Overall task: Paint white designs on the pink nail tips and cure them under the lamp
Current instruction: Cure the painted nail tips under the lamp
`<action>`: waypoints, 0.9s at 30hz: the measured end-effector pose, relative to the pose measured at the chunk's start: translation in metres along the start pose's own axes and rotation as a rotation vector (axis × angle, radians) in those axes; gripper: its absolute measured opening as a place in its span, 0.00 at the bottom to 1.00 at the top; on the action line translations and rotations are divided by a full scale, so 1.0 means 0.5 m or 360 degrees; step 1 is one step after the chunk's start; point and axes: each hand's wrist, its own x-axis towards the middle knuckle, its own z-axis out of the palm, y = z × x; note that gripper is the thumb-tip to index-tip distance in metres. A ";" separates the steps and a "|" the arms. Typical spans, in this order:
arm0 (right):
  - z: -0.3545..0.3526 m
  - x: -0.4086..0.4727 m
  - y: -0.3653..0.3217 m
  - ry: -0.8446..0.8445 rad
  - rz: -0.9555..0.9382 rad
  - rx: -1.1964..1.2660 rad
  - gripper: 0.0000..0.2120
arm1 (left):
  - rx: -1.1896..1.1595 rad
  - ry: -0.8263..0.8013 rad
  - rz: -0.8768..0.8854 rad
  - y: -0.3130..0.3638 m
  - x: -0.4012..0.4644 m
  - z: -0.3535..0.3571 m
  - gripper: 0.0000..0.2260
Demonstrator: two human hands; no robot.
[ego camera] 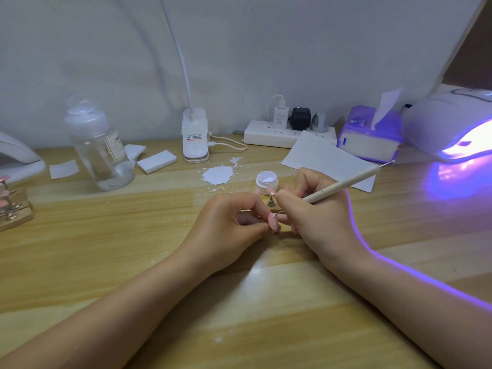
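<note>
At the middle of the wooden table my left hand (234,225) pinches a pink nail tip (274,221) between its fingers. My right hand (314,209) grips a thin cream dotting pen (346,182), and the pen's fine point touches the top of that nail tip. A small open jar of white gel (267,182) stands just behind the hands, with a little metal nail stand (271,202) beside it. The curing lamp (452,126) sits at the far right and glows purple onto the table.
A wooden holder with more pink tips (13,206) stands at the left edge. Behind are a clear bottle (101,145), white pads (157,161), a clip lamp base (195,137), a power strip (282,134), a tissue box (370,137), white paper (319,155) and a white smear (218,174).
</note>
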 end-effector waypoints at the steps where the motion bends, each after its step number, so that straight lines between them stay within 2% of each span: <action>1: 0.000 0.000 0.000 -0.0001 -0.0001 -0.0017 0.19 | 0.0000 0.0001 0.0001 0.000 0.000 0.000 0.06; 27: 0.000 0.001 0.002 -0.0022 -0.0003 0.0027 0.18 | 0.0048 0.0019 -0.0007 0.003 0.000 0.000 0.08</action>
